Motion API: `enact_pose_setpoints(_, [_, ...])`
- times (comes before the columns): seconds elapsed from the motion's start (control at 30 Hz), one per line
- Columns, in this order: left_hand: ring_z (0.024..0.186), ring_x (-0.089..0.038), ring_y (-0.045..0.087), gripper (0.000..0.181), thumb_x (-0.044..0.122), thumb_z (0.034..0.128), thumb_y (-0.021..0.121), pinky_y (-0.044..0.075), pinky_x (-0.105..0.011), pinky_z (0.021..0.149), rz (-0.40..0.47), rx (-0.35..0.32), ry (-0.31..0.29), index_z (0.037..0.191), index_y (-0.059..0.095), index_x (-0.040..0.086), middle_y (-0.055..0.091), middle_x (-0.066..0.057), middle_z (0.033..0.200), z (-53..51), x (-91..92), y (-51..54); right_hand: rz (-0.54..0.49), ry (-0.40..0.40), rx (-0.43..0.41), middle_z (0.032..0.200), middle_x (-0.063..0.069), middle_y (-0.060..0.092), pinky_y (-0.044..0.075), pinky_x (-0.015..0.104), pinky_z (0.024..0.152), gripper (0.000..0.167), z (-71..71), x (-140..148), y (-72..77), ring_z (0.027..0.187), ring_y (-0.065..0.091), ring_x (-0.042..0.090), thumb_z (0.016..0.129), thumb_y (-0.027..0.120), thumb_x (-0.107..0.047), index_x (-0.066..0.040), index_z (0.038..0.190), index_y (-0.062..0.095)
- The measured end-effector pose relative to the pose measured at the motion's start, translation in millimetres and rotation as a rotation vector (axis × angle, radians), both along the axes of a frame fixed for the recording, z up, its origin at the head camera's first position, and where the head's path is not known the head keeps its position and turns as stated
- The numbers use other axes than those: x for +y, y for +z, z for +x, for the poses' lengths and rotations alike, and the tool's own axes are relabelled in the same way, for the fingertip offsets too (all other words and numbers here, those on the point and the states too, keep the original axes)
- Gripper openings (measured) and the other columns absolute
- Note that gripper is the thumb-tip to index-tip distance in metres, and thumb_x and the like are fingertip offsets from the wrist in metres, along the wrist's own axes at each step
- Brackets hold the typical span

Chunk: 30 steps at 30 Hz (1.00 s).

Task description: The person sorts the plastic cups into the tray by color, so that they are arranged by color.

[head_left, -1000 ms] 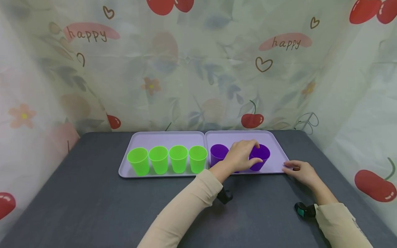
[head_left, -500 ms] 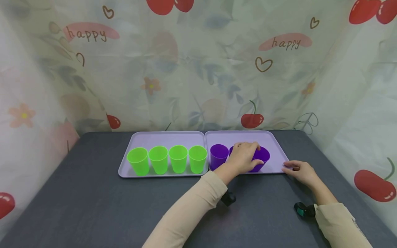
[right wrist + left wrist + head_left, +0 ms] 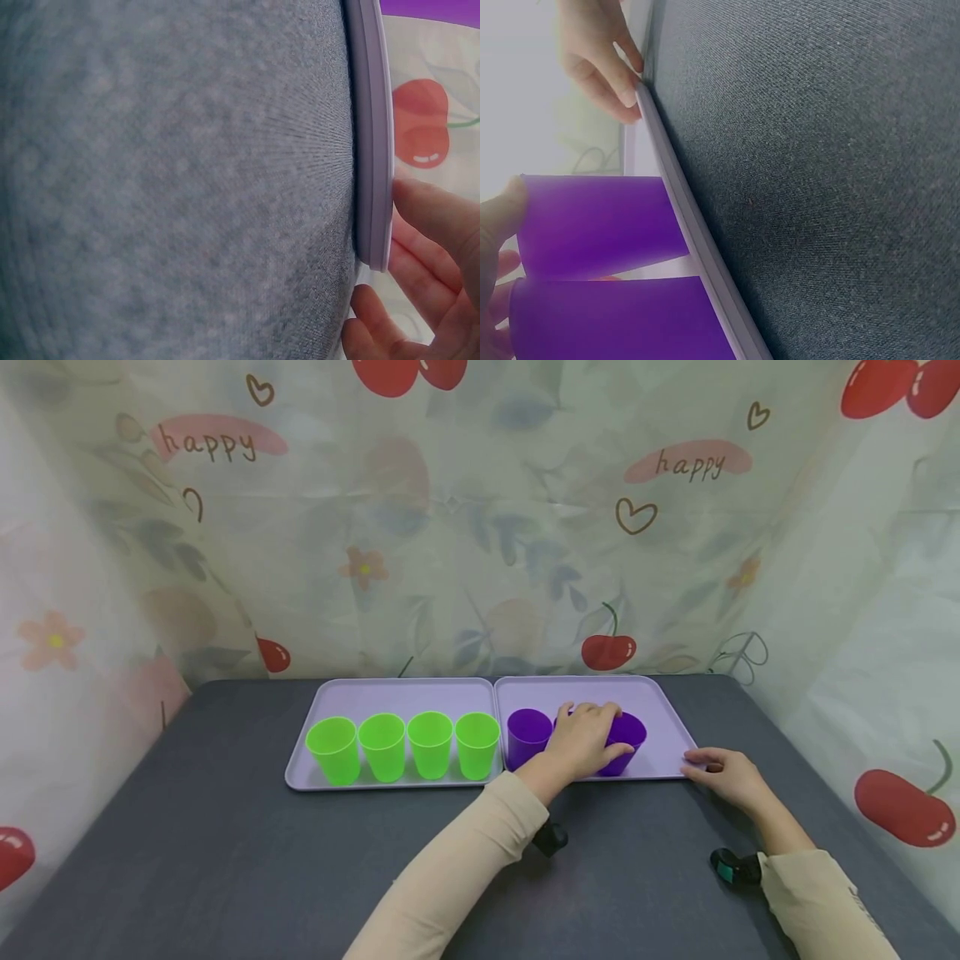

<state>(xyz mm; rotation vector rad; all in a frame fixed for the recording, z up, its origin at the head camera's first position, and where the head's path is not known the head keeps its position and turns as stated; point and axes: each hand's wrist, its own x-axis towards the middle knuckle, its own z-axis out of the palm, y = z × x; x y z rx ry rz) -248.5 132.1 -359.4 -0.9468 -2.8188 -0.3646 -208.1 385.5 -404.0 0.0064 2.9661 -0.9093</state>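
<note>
My left hand (image 3: 581, 743) grips the rightmost purple cup (image 3: 628, 739) near its rim, thumb in front and fingers reaching behind. The cup stands upright on the right lilac tray (image 3: 671, 764), close to its front edge. Another purple cup (image 3: 528, 739) stands at that tray's left end, and one between them is mostly hidden by the hand. The left wrist view shows the gripped cup (image 3: 600, 225) right beside a neighbouring purple cup (image 3: 615, 322). At the tray's front right corner, my right hand (image 3: 727, 777) holds the rim (image 3: 375, 150) between thumb and fingers.
A left lilac tray (image 3: 405, 693) adjoins the right one and bears a row of several bright green cups (image 3: 431, 745). Both trays lie on a dark grey table (image 3: 262, 860). A patterned curtain (image 3: 465, 568) hangs behind and at the sides.
My left hand first shifts slightly right and lower around the rightmost purple cup, then the cup and hand move a little left. The right hand stays at the tray corner.
</note>
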Motion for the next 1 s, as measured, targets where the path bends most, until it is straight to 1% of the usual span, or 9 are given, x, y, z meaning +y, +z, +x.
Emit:
enact_pose_setpoints(0.17, [0.125,-0.015,0.049,0.048,0.052,0.0879,0.055,0.030,-0.043,0.108,0.014,-0.026,-0.001,0.125,0.048,0.021,0.060,0.005,0.127,-1.4,-3.4,1.1,-0.001,0.008,0.002,0.119,0.033,0.056,0.046,0.054,0.088,0.045,-1.9,-2,0.7,0.107,0.055,0.048,0.090,0.060,-0.027,0.008,0.117,0.058])
enact_pose_setpoints(0.3, [0.126,-0.016,0.048,0.053,0.052,0.0863,0.057,0.030,-0.043,0.109,0.052,-0.047,-0.019,0.128,0.048,0.020,0.058,0.004,0.129,-3.7,-9.4,4.1,-0.001,0.014,0.002,0.120,0.033,0.056,0.046,0.054,0.088,0.045,-4.3,-3,1.3,0.108,0.054,0.048,0.090,0.060,-0.028,0.008,0.117,0.058])
enact_pose_setpoints(0.4, [0.126,-0.015,0.048,0.054,0.051,0.0860,0.058,0.032,-0.041,0.108,0.083,-0.036,-0.042,0.128,0.049,0.019,0.057,0.004,0.131,-3.7,-16.7,7.6,0.000,0.015,0.001,0.120,0.033,0.056,0.046,0.054,0.088,0.045,-5.6,-3,1.6,0.108,0.054,0.048,0.090,0.060,-0.028,0.008,0.117,0.058])
enact_pose_setpoints(0.5, [0.128,-0.014,0.047,0.052,0.049,0.0863,0.059,0.032,-0.039,0.108,0.101,-0.015,-0.073,0.127,0.050,0.018,0.056,0.003,0.131,-0.4,-27.0,10.3,0.003,0.018,0.000,0.120,0.033,0.056,0.046,0.054,0.088,0.045,-5.9,-3,2.0,0.108,0.054,0.048,0.090,0.060,-0.027,0.008,0.117,0.058])
enact_pose_setpoints(0.6, [0.128,-0.014,0.046,0.051,0.048,0.0864,0.059,0.031,-0.039,0.109,0.116,0.002,-0.114,0.126,0.051,0.018,0.056,0.003,0.131,6.6,-39.5,12.0,0.005,0.019,0.000,0.120,0.033,0.056,0.046,0.054,0.088,0.045,-5.2,-3,2.6,0.108,0.054,0.048,0.090,0.060,-0.027,0.009,0.117,0.058])
enact_pose_setpoints(0.77, [0.124,-0.014,0.048,0.049,0.047,0.0860,0.061,0.031,-0.039,0.109,0.166,0.002,-0.170,0.124,0.054,0.017,0.058,0.003,0.126,24.3,-67.2,13.2,0.008,0.024,0.007,0.119,0.033,0.057,0.046,0.054,0.088,0.045,-7.3,-5,2.7,0.108,0.054,0.049,0.090,0.060,-0.027,0.009,0.116,0.058])
enact_pose_setpoints(0.9, [0.121,-0.016,0.051,0.046,0.041,0.0853,0.064,0.033,-0.039,0.108,0.255,-0.008,-0.210,0.121,0.056,0.013,0.061,0.001,0.121,38.2,-94.4,9.5,0.017,0.027,0.007,0.119,0.033,0.057,0.046,0.054,0.088,0.045,-10.0,-4,2.4,0.107,0.055,0.048,0.090,0.060,-0.028,0.009,0.117,0.058])
enact_pose_setpoints(0.97, [0.121,-0.018,0.050,0.045,0.038,0.0849,0.066,0.034,-0.039,0.107,0.301,-0.022,-0.219,0.120,0.056,0.011,0.061,-0.001,0.121,44.4,-109.0,6.4,0.022,0.024,0.004,0.119,0.033,0.056,0.046,0.054,0.088,0.046,-9.5,-4,2.4,0.107,0.055,0.048,0.090,0.060,-0.029,0.008,0.117,0.058])
enact_pose_setpoints(1.0, [0.121,-0.019,0.051,0.044,0.037,0.0847,0.066,0.034,-0.038,0.106,0.322,-0.018,-0.221,0.119,0.057,0.011,0.061,-0.002,0.121,47.3,-116.4,5.1,0.027,0.022,0.005,0.120,0.033,0.056,0.046,0.054,0.088,0.046,-8.8,-4,2.6,0.107,0.054,0.048,0.090,0.060,-0.028,0.008,0.117,0.058])
